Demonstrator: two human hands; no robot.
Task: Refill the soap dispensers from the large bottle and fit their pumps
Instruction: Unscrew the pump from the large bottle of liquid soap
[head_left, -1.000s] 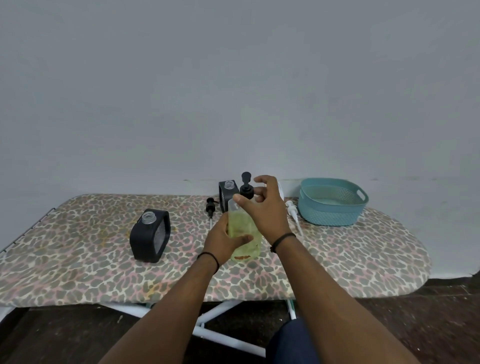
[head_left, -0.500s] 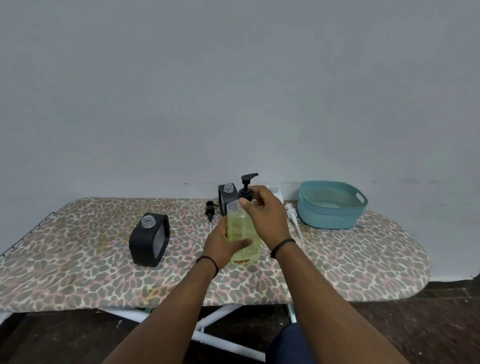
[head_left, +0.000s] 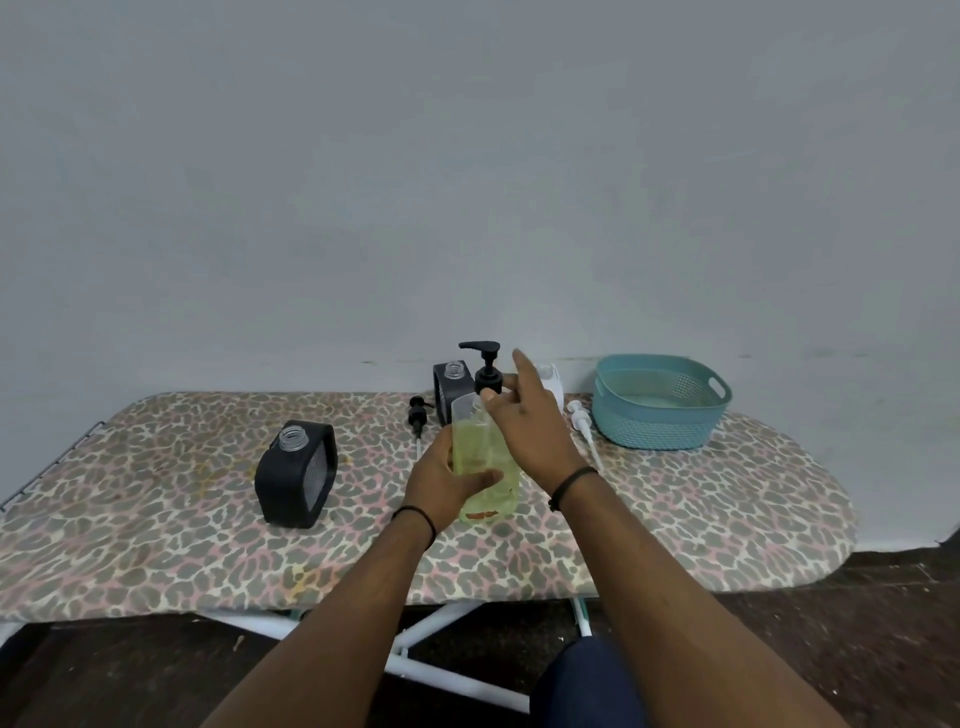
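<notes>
At the centre of the frame a clear bottle (head_left: 485, 462) of yellow-green soap stands upright on the counter (head_left: 156, 525), a leopard-print padded top on white metal legs (head_left: 441, 623) over a dark floor (head_left: 857, 623), with a plain grey wall (head_left: 467, 182) filling the upper half. The left hand (head_left: 441, 480) wraps round the bottle's lower body, while the right hand (head_left: 530, 421) pinches the collar of the black pump (head_left: 485, 371) at its neck, forefinger pointing up. Left of centre stands a black dispenser (head_left: 297, 473) with open neck; a second one (head_left: 452, 384), a loose black pump (head_left: 417, 415) and a white pump (head_left: 582, 423) lie behind, and a teal basket (head_left: 660, 400) sits at right.
</notes>
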